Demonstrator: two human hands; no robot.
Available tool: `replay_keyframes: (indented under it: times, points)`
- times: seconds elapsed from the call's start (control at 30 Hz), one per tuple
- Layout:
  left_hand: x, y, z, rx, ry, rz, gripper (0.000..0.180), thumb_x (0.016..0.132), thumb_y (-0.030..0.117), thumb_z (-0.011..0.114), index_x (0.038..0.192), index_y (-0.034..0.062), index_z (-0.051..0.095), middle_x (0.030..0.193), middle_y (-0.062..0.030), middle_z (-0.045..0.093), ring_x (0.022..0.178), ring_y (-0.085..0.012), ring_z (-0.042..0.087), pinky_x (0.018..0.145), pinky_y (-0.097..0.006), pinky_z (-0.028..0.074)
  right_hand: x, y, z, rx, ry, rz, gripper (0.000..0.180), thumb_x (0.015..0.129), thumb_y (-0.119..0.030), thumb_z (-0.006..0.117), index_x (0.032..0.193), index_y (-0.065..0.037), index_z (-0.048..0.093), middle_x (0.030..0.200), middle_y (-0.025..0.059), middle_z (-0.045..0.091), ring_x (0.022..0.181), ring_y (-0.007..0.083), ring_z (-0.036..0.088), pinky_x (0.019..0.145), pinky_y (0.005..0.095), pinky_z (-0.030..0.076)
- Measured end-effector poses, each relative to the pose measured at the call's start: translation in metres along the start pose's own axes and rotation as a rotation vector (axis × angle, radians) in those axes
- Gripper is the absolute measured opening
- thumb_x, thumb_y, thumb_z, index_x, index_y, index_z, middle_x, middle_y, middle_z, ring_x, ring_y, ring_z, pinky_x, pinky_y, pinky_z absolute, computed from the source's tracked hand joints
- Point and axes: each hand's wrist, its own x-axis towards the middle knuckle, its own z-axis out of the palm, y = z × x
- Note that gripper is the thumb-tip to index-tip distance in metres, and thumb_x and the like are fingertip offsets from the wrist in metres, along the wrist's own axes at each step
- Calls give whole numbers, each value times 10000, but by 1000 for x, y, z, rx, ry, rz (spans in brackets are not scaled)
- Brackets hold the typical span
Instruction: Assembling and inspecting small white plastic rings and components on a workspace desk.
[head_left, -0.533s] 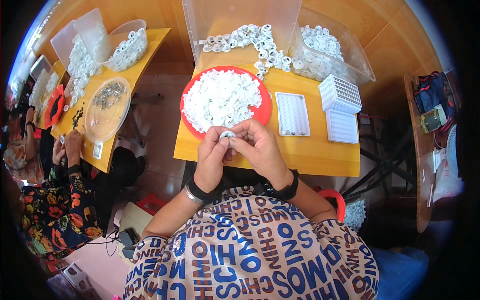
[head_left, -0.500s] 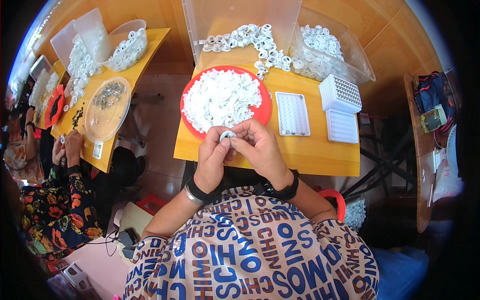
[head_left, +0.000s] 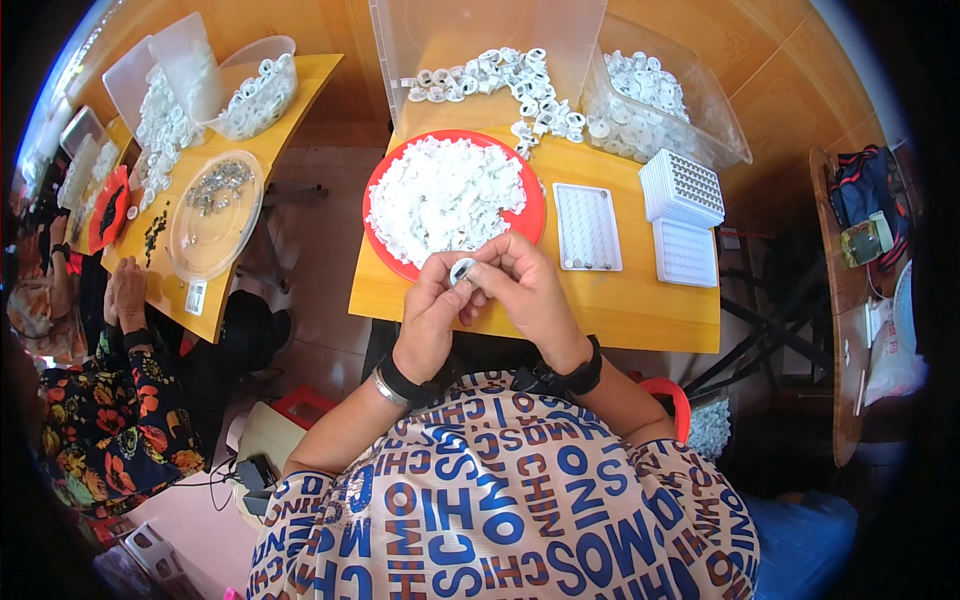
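While the left hand (head_left: 428, 315) and right hand (head_left: 532, 300) meet, both pinching one small round white piece (head_left: 461, 269), the step in hand looks like close finger work on it; the next move seems to call for a light, steady grip. Just beyond them sits a red tray (head_left: 535, 220) heaped with white parts (head_left: 445, 195); to their right on the counter (head_left: 650, 325), a shallow white tray (head_left: 586, 222); farther right, stacked trays (head_left: 682, 190)

Wall (head_left: 790, 95): wood-toned panelling, seams visible. Floor (head_left: 322, 205): tiled, reddish-brown. Furniture: yellow-topped table (head_left: 630, 315) with dark crossed legs (head_left: 765, 335) beside it, seen at right
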Motion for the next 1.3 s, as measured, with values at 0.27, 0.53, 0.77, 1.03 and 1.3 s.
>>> replay_keyframes:
  times: [0.27,0.53,0.77,1.03,1.3]
  points:
    - [2,0,-2,-9,-16,-6,279,929,62,435,1194,10,504,917,-17,566,785,-75,514,683,-213,419,0,-9,-2,-34,-34,19,115,867,0,596,970,13,548,832,46,621,682,76,605,622,208,493]
    - [2,1,-1,0,-27,-44,367,881,3,416,1242,-8,483,931,-21,560,791,-76,508,707,-213,427,-3,-14,0,-119,13,21,90,844,5,611,918,24,563,787,46,631,649,75,614,585,208,494]
    - [4,-1,-4,-55,-31,-74,368,872,11,425,1233,-21,485,947,-46,580,784,-99,540,702,-231,450,-3,-17,0,-139,-10,48,98,846,5,588,940,33,579,756,48,634,624,82,620,569,210,492]
    - [5,1,-4,-98,-10,-94,358,863,9,416,1210,-26,499,898,-48,577,764,-101,532,691,-233,443,-3,-18,1,-182,-27,54,102,864,2,557,951,39,594,732,48,639,615,85,624,556,209,486]
    - [6,-1,-6,-143,-28,-124,383,852,16,427,1226,-28,501,914,-58,588,775,-112,556,709,-234,456,-2,-15,0,-118,-31,59,85,857,-2,576,932,34,597,717,44,639,593,89,625,545,213,484]
